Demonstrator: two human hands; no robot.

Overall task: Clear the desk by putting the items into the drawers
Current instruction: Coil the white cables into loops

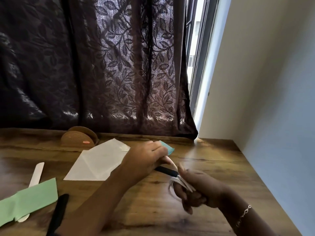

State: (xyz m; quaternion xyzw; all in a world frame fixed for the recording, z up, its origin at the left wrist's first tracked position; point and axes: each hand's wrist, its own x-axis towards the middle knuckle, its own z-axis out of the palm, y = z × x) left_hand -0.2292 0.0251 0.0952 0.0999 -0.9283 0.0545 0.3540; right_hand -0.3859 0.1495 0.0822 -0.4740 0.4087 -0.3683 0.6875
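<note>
Over the middle of the wooden desk [213,160] my left hand [144,159] is closed on one end of a thin cream stick [172,163]. My right hand [196,189] grips a blurred bundle of pale, whitish items [183,182] where that stick ends. A black pen [166,171] lies under and between the hands. Behind my left hand a teal pad [167,148] peeks out. A white sheet of paper [97,162] lies to the left. What exactly the right hand holds is blurred.
At the front left lie a green folded paper [29,201], a pale flat stick [36,173] and a black marker [58,213]. A brown round holder [79,138] stands at the back by the dark curtain [102,65]. A wall [272,99] bounds the desk's right side.
</note>
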